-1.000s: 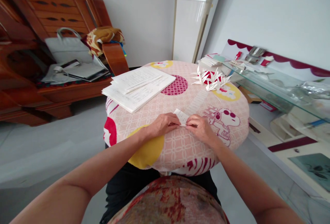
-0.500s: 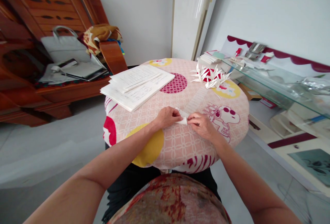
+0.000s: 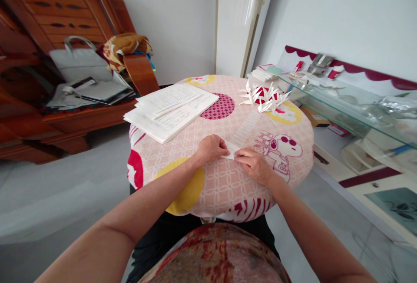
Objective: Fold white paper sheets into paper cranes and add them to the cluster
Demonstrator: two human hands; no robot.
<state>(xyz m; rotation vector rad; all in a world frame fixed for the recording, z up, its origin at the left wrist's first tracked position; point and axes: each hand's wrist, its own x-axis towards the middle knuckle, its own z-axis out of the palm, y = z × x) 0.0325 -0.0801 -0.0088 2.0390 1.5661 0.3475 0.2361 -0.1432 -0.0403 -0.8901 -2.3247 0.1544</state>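
A small folded piece of white paper lies between my hands on the round, cloth-covered table. My left hand is closed, its fingers pinching the paper's left side. From the right, my right hand has thumb and forefinger pressed together on the paper's right corner. A strip of lined paper stretches out flat just beyond the folded piece. Farther back on the right, several folded white paper cranes sit in a cluster. The fingertips partly hide the folded paper's edges.
A stack of written sheets lies at the table's left. To the right stands a glass-topped cabinet holding assorted items. A wooden bench on the left carries a grey bag. A tall white air conditioner stands behind.
The folded paper now lies flatter, with more of its surface showing between my hands. My right fingers have shifted slightly down and left. The whole view has tilted a little.
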